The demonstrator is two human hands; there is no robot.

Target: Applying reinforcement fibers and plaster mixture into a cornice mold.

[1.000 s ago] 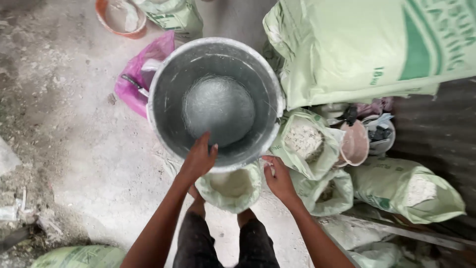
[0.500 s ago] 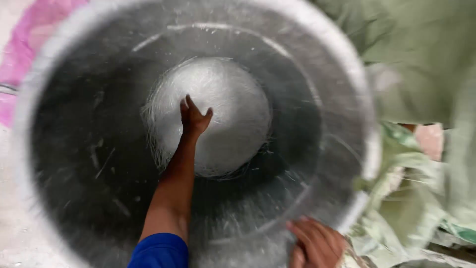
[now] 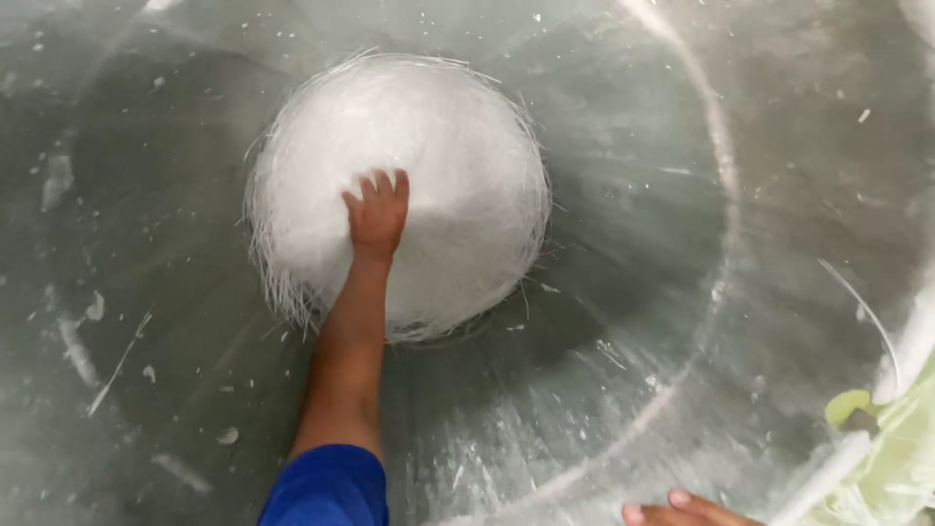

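Note:
I look down into a large grey metal tub (image 3: 682,195). At its bottom lies a round white mass of fine strands (image 3: 438,175), like thin noodles or fibres. My left hand (image 3: 376,216) reaches deep into the tub on a bare arm with a blue sleeve. It rests on the mass with its fingers curled down into the strands. Only the fingertips of my right hand (image 3: 682,508) show at the bottom edge, hooked over the tub's near rim.
White flecks and loose strands stick to the tub's inner wall. A pale green sack (image 3: 891,458) shows at the bottom right corner, just outside the rim.
The view has dropped much closer into the tub. My left hand went from the rim down to the white mass and now digs into it. My right hand stays at the near rim.

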